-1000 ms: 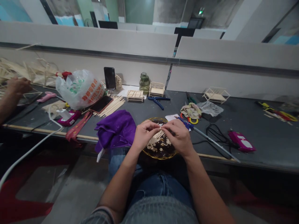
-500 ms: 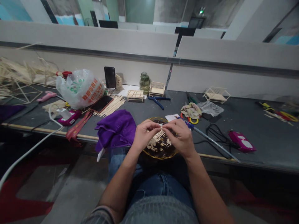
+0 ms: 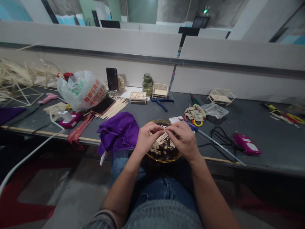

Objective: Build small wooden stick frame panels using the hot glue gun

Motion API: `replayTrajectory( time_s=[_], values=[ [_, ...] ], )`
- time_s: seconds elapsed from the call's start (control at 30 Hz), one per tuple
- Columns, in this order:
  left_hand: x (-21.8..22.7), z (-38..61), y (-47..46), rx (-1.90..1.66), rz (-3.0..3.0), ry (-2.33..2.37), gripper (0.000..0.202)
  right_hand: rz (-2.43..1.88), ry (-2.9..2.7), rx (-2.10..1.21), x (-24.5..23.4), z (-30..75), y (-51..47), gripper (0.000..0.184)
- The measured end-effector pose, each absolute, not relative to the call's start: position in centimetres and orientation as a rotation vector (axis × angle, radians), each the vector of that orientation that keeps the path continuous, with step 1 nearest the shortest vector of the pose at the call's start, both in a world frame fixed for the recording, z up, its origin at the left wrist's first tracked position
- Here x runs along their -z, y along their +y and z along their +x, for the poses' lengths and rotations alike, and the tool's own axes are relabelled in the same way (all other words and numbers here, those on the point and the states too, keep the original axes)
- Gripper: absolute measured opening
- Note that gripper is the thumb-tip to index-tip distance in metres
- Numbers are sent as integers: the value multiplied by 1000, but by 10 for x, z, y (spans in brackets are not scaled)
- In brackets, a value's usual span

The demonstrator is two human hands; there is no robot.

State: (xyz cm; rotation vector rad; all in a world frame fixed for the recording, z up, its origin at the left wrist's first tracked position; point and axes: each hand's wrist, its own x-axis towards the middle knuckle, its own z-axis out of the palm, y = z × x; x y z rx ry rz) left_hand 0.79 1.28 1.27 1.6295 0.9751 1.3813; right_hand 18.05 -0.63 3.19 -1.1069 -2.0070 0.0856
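Observation:
My left hand (image 3: pixel 148 137) and my right hand (image 3: pixel 184 137) meet fingertip to fingertip over a round basket (image 3: pixel 164 161) with a yellow rim. Both are closed in a pinch on a tiny pale piece (image 3: pixel 164 129), mostly hidden by the fingers; its kind is too small to make out. Below them, the dark inside of the basket holds short pale wooden sticks (image 3: pixel 161 140) and many small pale bits (image 3: pixel 156 152). The basket sits at the table's front edge, above my lap. A purple cloth (image 3: pixel 119 132) lies left of my left hand.
Long wooden sticks (image 3: pixel 114 108) and a phone (image 3: pixel 104 106) lie at left, near a plastic bag (image 3: pixel 82 90). Small stick-built furniture models (image 3: pixel 160 91) stand behind, beside a green jar (image 3: pixel 147 84). To the right are a glue gun (image 3: pixel 192 126), a metal rod (image 3: pixel 221 148) and a magenta box (image 3: pixel 247 144).
Almost nothing differs. Both hands keep their pinch in the same place, with at most a slight shift of the fingertips.

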Motion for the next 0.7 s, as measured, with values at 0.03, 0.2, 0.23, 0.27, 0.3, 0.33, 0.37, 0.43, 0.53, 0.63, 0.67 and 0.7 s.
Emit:
replayTrajectory(
  time_s=[0.03, 0.2, 0.23, 0.27, 0.3, 0.33, 0.37, 0.43, 0.53, 0.63, 0.67, 0.7],
  values=[
    [-13, 8, 13, -1383, 1628, 975, 9, -1097, -2007, -80, -31, 181, -6, 17],
    [-13, 8, 12, -1390, 1625, 970, 9, -1043, -2000, -39, -29, 180, -3, 14],
    [-13, 8, 12, -1390, 1621, 970, 9, -1043, -1996, -36, -29, 180, -3, 14],
    [-14, 8, 12, -1390, 1615, 972, 9, -1043, -1992, -37, -29, 180, -3, 14],
    [-14, 8, 12, -1391, 1606, 976, 10, -1046, -1987, -42, -29, 179, -4, 13],
    [-14, 8, 12, -1391, 1595, 981, 10, -1052, -1978, -50, -29, 179, -4, 13],
    [-13, 8, 12, -1390, 1582, 985, 10, -1059, -1966, -60, -30, 179, -4, 13],
    [-13, 8, 12, -1385, 1544, 989, 10, -1073, -1928, -81, -30, 180, -5, 12],
    [-12, 8, 13, -1369, 1439, 976, 12, -1087, -1874, -117, -29, 181, -6, 11],
    [-12, 9, 12, -1341, 1266, 927, 15, -1098, -1848, -161, -28, 182, -6, 10],
    [-13, 9, 12, -1330, 1205, 905, 16, -1099, -1840, -179, -28, 182, -6, 10],
    [-13, 9, 12, -1320, 1147, 881, 17, -1097, -1831, -199, -28, 181, -6, 9]
  ],
)
